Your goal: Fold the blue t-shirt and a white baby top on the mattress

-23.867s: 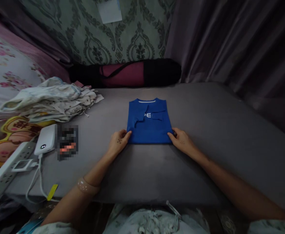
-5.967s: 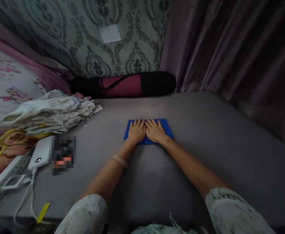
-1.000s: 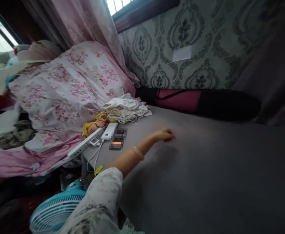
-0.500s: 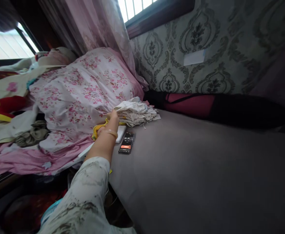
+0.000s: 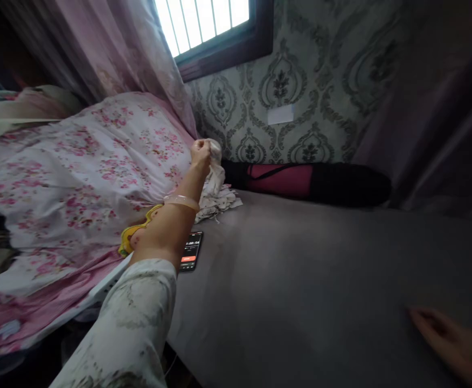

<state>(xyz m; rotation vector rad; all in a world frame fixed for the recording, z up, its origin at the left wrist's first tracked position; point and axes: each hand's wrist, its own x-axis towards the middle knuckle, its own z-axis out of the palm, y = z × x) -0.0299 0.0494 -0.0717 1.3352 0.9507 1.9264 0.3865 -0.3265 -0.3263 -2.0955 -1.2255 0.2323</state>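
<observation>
My left hand [image 5: 201, 153] is reached far forward, its fingers closed on a white cloth [image 5: 216, 170] that hangs from the grip. Below it lies a pile of pale, small-patterned cloths [image 5: 220, 201], partly hidden behind my forearm. I cannot tell whether the held cloth is fully clear of the pile. At the lower right my right hand [image 5: 452, 339] is over the grey surface [image 5: 300, 291], somewhat blurred, with its fingers loosely bent and apart and nothing seen in them.
A phone [image 5: 191, 250] with a lit timer lies beside my left forearm. A yellow cartoon-shaped item [image 5: 129, 237] rests left of it. Flower-printed bedding [image 5: 98, 161] covers the left side. A long black and maroon bag [image 5: 284, 180] lies along the wall.
My left hand has risen from the pile, lifting the white cloth. My right hand has come into view at the lower right. The view has turned to the right.
</observation>
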